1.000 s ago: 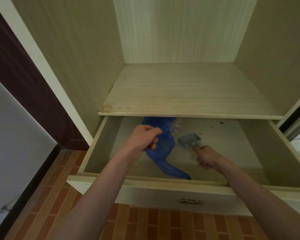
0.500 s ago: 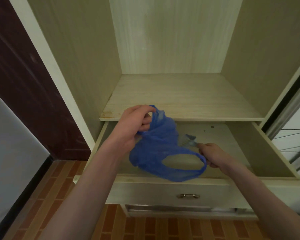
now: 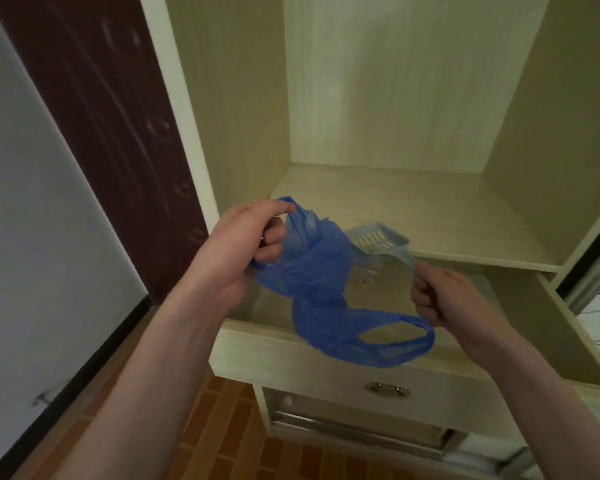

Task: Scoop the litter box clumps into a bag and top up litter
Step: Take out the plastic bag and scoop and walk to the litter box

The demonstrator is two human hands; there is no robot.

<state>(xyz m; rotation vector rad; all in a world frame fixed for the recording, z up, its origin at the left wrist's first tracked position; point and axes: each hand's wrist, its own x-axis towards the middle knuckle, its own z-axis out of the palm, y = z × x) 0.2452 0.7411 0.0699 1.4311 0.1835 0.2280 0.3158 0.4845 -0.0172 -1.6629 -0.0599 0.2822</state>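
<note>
Open drawer (image 3: 291, 355) at six o'clock, and above it hangs the blue bag (image 3: 329, 289), its handle loop drooping toward five. Left hand (image 3: 246, 244) at nine pinches the bag's bunched top; right hand (image 3: 444, 299) at three is fisted round the scoop (image 3: 378, 240) handle. The scoop's slotted head sits just behind the bag, shelf (image 3: 447, 216) beyond at twelve.

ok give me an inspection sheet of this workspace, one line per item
surface: open drawer under a bare wardrobe shelf
job's things: blue plastic bag and pale slotted litter scoop, both lifted above the drawer; no litter box in view
clutter: nothing seen
grippers: left hand grips the bag's top; right hand grips the scoop's handle, a bag loop hanging by it
cables: nothing seen
surroundings: dark brown door, brick-pattern floor
</note>
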